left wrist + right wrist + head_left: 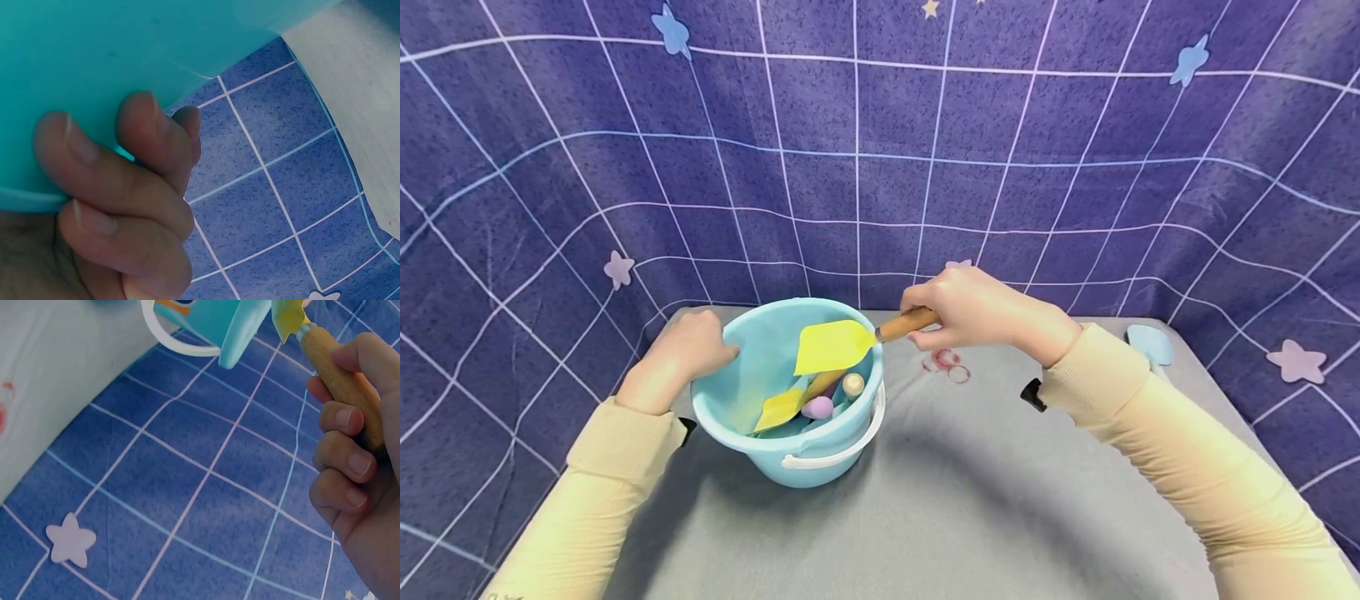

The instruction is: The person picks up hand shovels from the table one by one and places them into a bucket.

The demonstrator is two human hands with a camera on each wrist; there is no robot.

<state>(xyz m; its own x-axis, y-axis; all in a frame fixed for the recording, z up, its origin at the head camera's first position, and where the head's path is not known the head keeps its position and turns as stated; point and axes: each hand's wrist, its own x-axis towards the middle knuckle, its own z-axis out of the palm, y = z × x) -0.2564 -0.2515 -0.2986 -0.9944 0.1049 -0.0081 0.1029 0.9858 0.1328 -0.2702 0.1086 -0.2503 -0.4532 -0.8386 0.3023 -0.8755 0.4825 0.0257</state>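
A light blue bucket (793, 472) stands tilted on the grey surface. Its left rim is gripped by my left hand (688, 346), whose curled fingers (128, 181) lie against the outer wall. My right hand (973, 308) holds a toy shovel (831, 348) by its wooden handle (908, 323); the yellow blade is over the bucket's opening. Inside lie another yellow shovel (780, 408), a purple rounded piece (820, 407) and a pale wooden knob (853, 384). Other contents are partly hidden. The bucket's white handle (831, 459) hangs down at the front right.
A light blue flat piece (1150, 343) lies at the right back, partly behind the right sleeve. Red ring marks (946, 363) show on the grey surface (970, 517). Blue gridded cloth (895, 183) with stars rises behind and at both sides.
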